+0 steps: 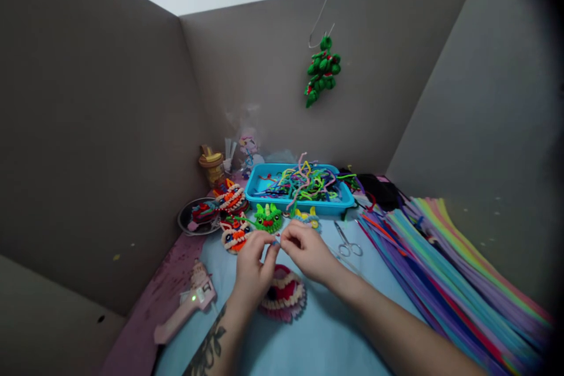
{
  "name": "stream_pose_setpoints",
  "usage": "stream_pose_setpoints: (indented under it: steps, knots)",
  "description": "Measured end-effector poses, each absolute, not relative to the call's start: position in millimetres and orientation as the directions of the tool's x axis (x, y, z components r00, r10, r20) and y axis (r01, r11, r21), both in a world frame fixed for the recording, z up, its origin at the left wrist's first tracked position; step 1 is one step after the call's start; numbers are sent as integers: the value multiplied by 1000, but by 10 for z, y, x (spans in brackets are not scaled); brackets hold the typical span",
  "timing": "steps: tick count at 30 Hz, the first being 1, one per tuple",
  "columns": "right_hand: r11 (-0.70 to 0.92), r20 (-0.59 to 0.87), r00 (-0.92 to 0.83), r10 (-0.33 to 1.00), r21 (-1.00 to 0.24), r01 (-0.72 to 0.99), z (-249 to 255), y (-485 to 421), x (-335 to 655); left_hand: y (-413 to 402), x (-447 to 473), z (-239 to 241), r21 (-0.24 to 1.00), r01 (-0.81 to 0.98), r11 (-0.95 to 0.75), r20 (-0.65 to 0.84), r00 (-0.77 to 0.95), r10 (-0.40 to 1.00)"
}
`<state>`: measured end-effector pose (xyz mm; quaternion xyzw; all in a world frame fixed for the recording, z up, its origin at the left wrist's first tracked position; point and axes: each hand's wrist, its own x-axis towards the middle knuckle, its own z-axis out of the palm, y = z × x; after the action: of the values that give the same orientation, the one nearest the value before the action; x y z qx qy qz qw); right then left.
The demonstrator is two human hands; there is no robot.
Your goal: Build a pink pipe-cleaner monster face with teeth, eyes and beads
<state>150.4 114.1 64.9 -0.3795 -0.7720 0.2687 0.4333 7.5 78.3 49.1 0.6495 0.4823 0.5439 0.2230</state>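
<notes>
My left hand and my right hand meet over the light blue table, fingertips pinched together on a small piece between them, too small to name. Just below the hands lies a pink and cream pipe-cleaner figure. Beyond my fingers sit a green horned figure, an orange and white figure and a yellow and blue figure.
A blue tray of tangled pipe cleaners stands behind. Scissors lie right of my hands; stacked coloured pipe cleaners fill the right side. A pink glue gun lies at left, near a dark dish. Grey cardboard walls surround; a green figure hangs on a wire.
</notes>
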Motion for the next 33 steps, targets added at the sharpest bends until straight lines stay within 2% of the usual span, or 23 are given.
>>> stream_pose_setpoints:
  steps: [2, 4, 6, 8, 10, 12, 14, 16, 17, 19, 20, 22, 23, 25, 27, 29, 31, 33]
  knots:
    - [560, 450, -354, 820, -759, 332, 652, 1143, 1499, 777, 56, 487, 770, 431, -470, 526, -11, 851]
    - [489, 380, -370, 848, -830, 268, 648, 1143, 1492, 778, 26, 478, 729, 478, -490, 542, 33, 840]
    - [296, 210, -411, 887, -942, 156, 633, 1139, 1484, 780, -6, 469, 689, 510, -514, 545, 102, 832]
    - [-3, -20, -493, 870, -999, 36, 612, 1132, 1478, 780, -32, 466, 655, 521, -547, 542, 181, 821]
    - [-248, -186, -570, 800, -968, -31, 598, 1127, 1476, 777, -40, 470, 649, 506, -569, 542, 218, 812]
    - [-320, -242, -587, 773, -947, -30, 603, 1131, 1480, 776, -25, 477, 692, 458, -558, 537, 189, 822]
    - [-174, -153, -532, 833, -985, 11, 633, 1139, 1491, 783, 7, 481, 783, 376, -496, 505, 83, 859]
    - [147, 88, -427, 900, -983, 107, 674, 1142, 1511, 799, 43, 478, 897, 230, -377, 396, -44, 917]
    - [332, 247, -378, 892, -926, 178, 692, 1139, 1524, 807, 57, 472, 943, 138, -302, 315, -81, 946]
    - [635, 531, -353, 770, -696, 337, 706, 1126, 1550, 823, 75, 454, 988, -37, -148, 146, -70, 987]
    - [728, 623, -378, 685, -557, 401, 700, 1117, 1560, 828, 79, 443, 991, -104, -84, 81, -38, 996]
    - [820, 708, -455, 540, -321, 475, 667, 1100, 1572, 830, 83, 423, 983, -186, 0, 4, 25, 1000]
    - [834, 719, -485, 499, -245, 494, 646, 1093, 1573, 828, 85, 416, 978, -205, 20, -11, 46, 999]
    - [840, 721, -509, 471, -189, 509, 607, 1085, 1566, 822, 94, 414, 978, -206, 22, -9, 67, 998]
    - [843, 713, -507, 484, -225, 489, 590, 1081, 1551, 815, 109, 425, 989, -151, -12, 22, 62, 998]
    - [833, 700, -474, 534, -339, 437, 596, 1077, 1528, 810, 123, 441, 995, -46, -84, 86, 39, 996]
    - [778, 657, -417, 629, -524, 347, 609, 1073, 1498, 803, 128, 450, 981, 76, -181, 181, 15, 983]
    - [631, 535, -371, 759, -745, 217, 613, 1070, 1464, 790, 117, 446, 939, 195, -284, 287, 12, 958]
